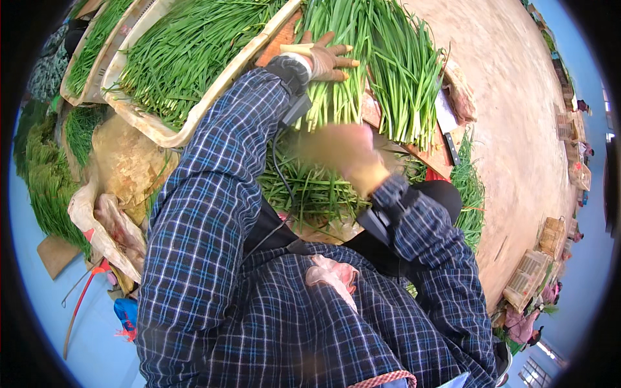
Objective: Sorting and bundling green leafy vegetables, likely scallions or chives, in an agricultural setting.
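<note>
My left hand [328, 59], in a brown glove with pale fingertips, lies spread over a bunch of green chives [333, 102] on a wooden board [279, 43]. Just below the cut ends of that bunch is my right hand [346, 147], smeared by motion, so its fingers and anything in them cannot be made out. A second heap of chives [409, 94] rests on the board to the right. Beside it lies a knife [446, 119] with a wide blade and a black handle. Loose leaves and trimmings [310, 194] cover the area under my right hand.
A white plastic crate [202, 123] full of chives stands left of the board, with another crate [97, 71] beyond it. Sacks [119, 223] and more greens [48, 187] lie at the left. Concrete floor [511, 129] stretches rightward, toward distant crates [527, 281] and people [521, 323].
</note>
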The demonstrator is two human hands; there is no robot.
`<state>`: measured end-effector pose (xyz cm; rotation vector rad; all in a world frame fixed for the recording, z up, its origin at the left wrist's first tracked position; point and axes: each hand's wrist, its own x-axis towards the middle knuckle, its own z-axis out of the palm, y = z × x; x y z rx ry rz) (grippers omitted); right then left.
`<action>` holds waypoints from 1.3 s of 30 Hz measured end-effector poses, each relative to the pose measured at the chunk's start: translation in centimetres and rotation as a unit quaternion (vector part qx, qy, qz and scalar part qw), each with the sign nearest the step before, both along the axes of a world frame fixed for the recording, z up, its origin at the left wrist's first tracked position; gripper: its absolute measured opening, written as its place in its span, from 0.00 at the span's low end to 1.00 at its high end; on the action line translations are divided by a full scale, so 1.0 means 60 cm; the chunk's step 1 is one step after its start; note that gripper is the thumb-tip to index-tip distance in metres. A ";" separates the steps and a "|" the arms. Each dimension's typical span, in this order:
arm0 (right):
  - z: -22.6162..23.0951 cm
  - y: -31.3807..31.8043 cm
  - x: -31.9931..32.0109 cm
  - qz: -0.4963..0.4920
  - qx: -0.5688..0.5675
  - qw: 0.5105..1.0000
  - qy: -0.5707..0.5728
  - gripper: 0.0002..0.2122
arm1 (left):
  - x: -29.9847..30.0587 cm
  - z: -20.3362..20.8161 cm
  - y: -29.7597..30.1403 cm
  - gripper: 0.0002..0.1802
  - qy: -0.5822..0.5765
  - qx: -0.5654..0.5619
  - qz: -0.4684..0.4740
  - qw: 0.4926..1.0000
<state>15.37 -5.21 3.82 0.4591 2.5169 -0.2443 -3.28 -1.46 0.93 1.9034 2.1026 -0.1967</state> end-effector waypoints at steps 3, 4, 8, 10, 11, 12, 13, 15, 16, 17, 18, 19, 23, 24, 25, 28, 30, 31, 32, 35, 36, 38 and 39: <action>-0.042 -0.046 0.090 0.062 0.029 0.998 0.003 0.06 | 0.009 0.002 0.004 0.27 0.020 0.001 0.004 1.000; -0.016 -0.063 0.103 0.114 0.022 0.991 -0.074 0.06 | 0.009 0.004 0.004 0.27 0.019 0.002 0.005 1.000; 0.019 -0.057 0.134 0.181 -0.037 0.961 -0.205 0.08 | 0.007 0.003 0.000 0.27 0.017 0.013 0.005 1.000; 0.041 -0.018 0.126 0.103 -0.031 0.992 0.063 0.07 | 0.009 0.007 0.003 0.28 0.018 0.017 0.001 1.000; 0.063 0.000 0.096 0.088 0.009 0.982 0.164 0.05 | 0.004 0.004 0.000 0.28 0.015 0.010 0.007 1.000; 0.094 0.008 0.051 0.041 0.049 0.990 0.129 0.04 | 0.001 0.002 -0.007 0.28 0.017 0.007 0.010 1.000; 0.078 0.034 0.035 0.015 0.070 0.971 0.230 0.04 | 0.005 0.006 -0.004 0.29 0.005 0.010 0.002 1.000; 0.048 0.070 0.000 -0.010 0.114 0.968 0.222 0.04 | 0.005 0.011 0.001 0.34 -0.014 0.001 0.000 1.000; 0.035 0.085 -0.007 -0.015 0.117 0.968 0.221 0.04 | 0.010 0.016 0.009 0.34 -0.013 0.004 -0.006 1.000; 0.028 0.094 -0.014 0.005 0.128 0.980 0.155 0.08 | 0.014 0.019 0.012 0.39 -0.011 0.000 -0.010 1.000; 0.021 0.101 -0.013 0.024 0.139 0.986 0.086 0.13 | 0.019 0.022 0.017 0.44 -0.009 -0.003 -0.015 1.000; 0.030 0.089 -0.009 0.043 0.131 0.985 0.099 0.08 | 0.017 0.020 0.011 0.50 -0.008 -0.011 -0.014 1.000; 0.007 0.031 0.029 0.129 0.045 0.990 0.041 0.06 | 0.003 0.009 -0.001 0.51 0.012 -0.021 -0.011 1.000; -0.013 0.006 0.063 0.138 0.032 0.987 0.077 0.06 | 0.004 0.007 0.002 0.51 0.010 -0.020 -0.012 1.000; -0.043 -0.019 0.101 0.174 0.012 0.977 0.121 0.06 | 0.003 0.003 -0.001 0.51 0.017 -0.021 -0.008 1.000; -0.020 -0.075 0.153 0.205 -0.068 0.976 -0.039 0.07 | 0.009 0.005 0.006 0.51 0.019 -0.011 -0.008 1.000; -0.029 -0.070 0.174 0.209 -0.092 0.973 -0.033 0.07 | 0.013 0.009 0.012 0.51 0.016 -0.004 -0.012 1.000; -0.021 -0.063 0.169 0.159 -0.084 0.982 -0.057 0.08 | 0.010 0.011 0.008 0.51 0.011 -0.003 -0.006 1.000; -0.005 -0.052 0.160 0.107 -0.074 0.988 -0.082 0.09 | 0.010 0.016 0.007 0.51 0.005 -0.001 -0.001 1.000; 0.029 0.004 0.132 -0.040 -0.020 0.953 0.299 0.15 | 0.006 0.012 -0.006 0.53 -0.022 0.086 0.029 0.996; 0.045 0.008 0.099 -0.124 -0.007 0.964 0.236 0.17 | 0.005 0.006 -0.015 0.53 -0.022 0.107 0.043 0.993; 0.063 0.011 0.053 -0.191 -0.009 0.961 0.199 0.16 | 0.004 -0.003 -0.025 0.51 -0.026 0.140 0.045 0.989; 0.044 0.019 0.044 -0.195 -0.007 0.960 0.200 0.16 | 0.010 -0.004 -0.024 0.51 -0.024 0.140 0.056 0.988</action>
